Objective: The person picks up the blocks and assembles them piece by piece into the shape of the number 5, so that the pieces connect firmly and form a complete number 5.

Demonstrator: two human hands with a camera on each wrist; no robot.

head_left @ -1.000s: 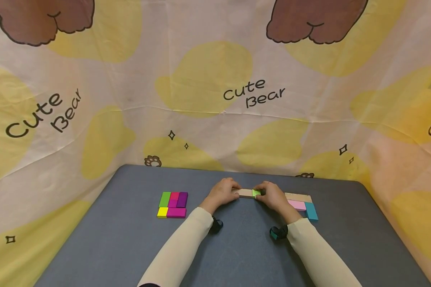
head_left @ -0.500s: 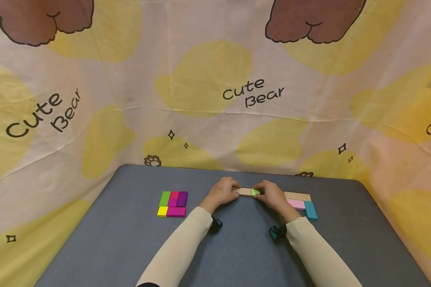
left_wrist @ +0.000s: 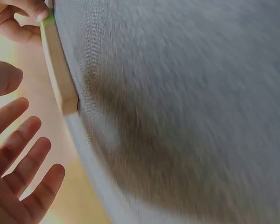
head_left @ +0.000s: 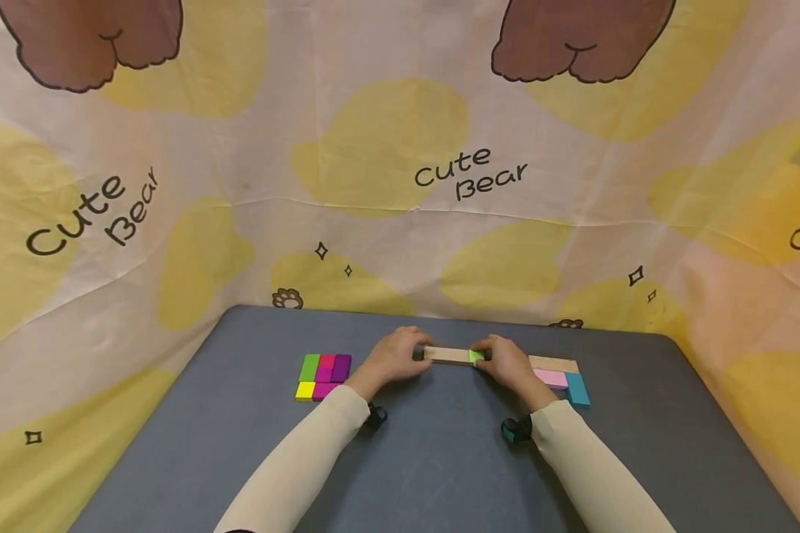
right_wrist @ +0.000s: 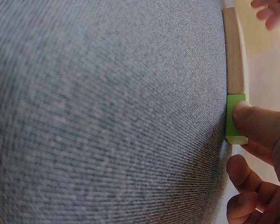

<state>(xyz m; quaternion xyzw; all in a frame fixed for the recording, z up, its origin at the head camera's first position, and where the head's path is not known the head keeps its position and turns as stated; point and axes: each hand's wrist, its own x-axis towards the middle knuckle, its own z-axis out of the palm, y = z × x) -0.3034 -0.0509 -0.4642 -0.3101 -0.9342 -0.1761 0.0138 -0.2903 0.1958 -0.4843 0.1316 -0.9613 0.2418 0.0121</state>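
Observation:
A light wooden block [head_left: 447, 355] lies near the back of the grey table, end to end with a short green block [right_wrist: 234, 108]. My right hand [head_left: 507, 363] pinches the green block, the thumb on its front face in the right wrist view. My left hand [head_left: 395, 355] is just off the wooden block's left end. In the left wrist view its fingers [left_wrist: 30, 161] are spread and apart from the wood [left_wrist: 58, 70], with nothing between them.
To the left, several flat blocks form a compact group, with green [head_left: 310, 367], purple [head_left: 341, 368] and yellow [head_left: 304, 391] pieces. Right of my right hand lie wooden [head_left: 556, 364], pink [head_left: 551, 379] and blue [head_left: 577, 389] blocks. A printed cloth [head_left: 373, 163] hangs behind the table.
My left hand has let go of the wooden block and moved left, so the block's left end now shows. The right hand stays at the green block.

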